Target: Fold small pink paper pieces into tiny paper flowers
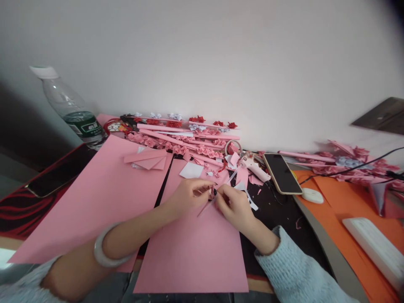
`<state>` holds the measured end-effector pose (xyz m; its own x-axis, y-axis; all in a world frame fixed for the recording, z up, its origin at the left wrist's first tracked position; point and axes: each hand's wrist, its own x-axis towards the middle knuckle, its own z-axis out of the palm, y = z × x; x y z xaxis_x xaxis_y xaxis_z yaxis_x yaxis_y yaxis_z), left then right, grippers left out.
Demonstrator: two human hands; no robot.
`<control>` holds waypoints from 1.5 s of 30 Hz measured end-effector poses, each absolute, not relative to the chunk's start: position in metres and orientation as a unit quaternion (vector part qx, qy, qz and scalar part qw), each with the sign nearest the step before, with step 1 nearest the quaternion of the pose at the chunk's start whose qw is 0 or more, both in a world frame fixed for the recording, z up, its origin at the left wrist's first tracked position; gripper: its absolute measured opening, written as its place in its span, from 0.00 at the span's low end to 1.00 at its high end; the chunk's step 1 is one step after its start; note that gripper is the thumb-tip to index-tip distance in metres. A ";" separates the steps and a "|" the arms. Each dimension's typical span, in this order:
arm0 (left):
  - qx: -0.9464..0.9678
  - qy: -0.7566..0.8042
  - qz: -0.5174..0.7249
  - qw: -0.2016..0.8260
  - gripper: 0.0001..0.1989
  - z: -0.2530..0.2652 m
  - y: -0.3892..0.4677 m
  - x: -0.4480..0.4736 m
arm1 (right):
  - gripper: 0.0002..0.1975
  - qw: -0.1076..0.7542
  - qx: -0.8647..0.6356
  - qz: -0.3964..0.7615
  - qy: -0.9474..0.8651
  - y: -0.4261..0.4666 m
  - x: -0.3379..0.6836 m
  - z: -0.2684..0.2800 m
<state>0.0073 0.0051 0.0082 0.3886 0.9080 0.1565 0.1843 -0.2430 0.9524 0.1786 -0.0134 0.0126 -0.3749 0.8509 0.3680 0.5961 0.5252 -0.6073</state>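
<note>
My left hand [192, 194] and my right hand [236, 207] meet above the pink sheet [195, 261] in front of me. Both have their fingers pinched together on a narrow, pale pink paper strip [205, 208], which slants down to the left out of the grip. At the fingertips, a small dark spot shows; I cannot make out what it is. Just beyond the hands lie a white paper square [191, 170] and several small pink paper flowers [208, 168]. A pale glue gun [256, 169] rests behind my right hand.
Long pink paper stems with flowers [176, 139] are piled along the wall. Folded pink papers [147, 160] lie on another pink sheet [104, 202]. A water bottle [71, 105] stands at left; a phone [282, 173], white case [312, 195] and power strip [375, 248] lie right.
</note>
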 end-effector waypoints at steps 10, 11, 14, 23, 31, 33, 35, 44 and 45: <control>0.668 0.391 0.386 0.503 0.10 0.014 0.004 0.009 | 0.08 0.333 -0.437 0.168 -0.819 -0.013 0.179 0.012; 0.665 0.394 0.386 0.503 0.10 0.015 0.004 0.009 | 0.08 0.331 -0.438 0.169 -0.819 -0.013 0.179 0.012; 0.662 0.404 0.392 0.495 0.09 0.015 0.004 0.009 | 0.06 0.315 -0.442 0.175 -0.821 -0.013 0.179 0.011; 0.685 0.410 0.395 0.455 0.07 0.014 0.004 0.009 | 0.06 0.299 -0.449 0.183 -0.822 -0.013 0.179 0.011; 0.656 0.374 0.378 0.536 0.15 0.018 0.005 0.005 | 0.10 0.333 -0.470 0.207 -0.790 -0.015 0.181 0.012; 0.637 0.368 0.375 0.564 0.18 0.015 0.005 0.005 | 0.10 0.329 -0.459 0.230 -0.793 -0.015 0.181 0.013; 0.624 0.365 0.359 0.591 0.20 0.012 0.005 0.006 | 0.10 0.326 -0.450 0.247 -0.794 -0.015 0.180 0.013; 0.620 0.353 0.301 0.633 0.24 0.004 0.006 0.007 | 0.10 0.329 -0.427 0.253 -0.803 -0.015 0.179 0.013; 0.625 0.347 0.299 0.633 0.23 0.004 0.006 0.006 | 0.10 0.329 -0.429 0.253 -0.803 -0.015 0.180 0.013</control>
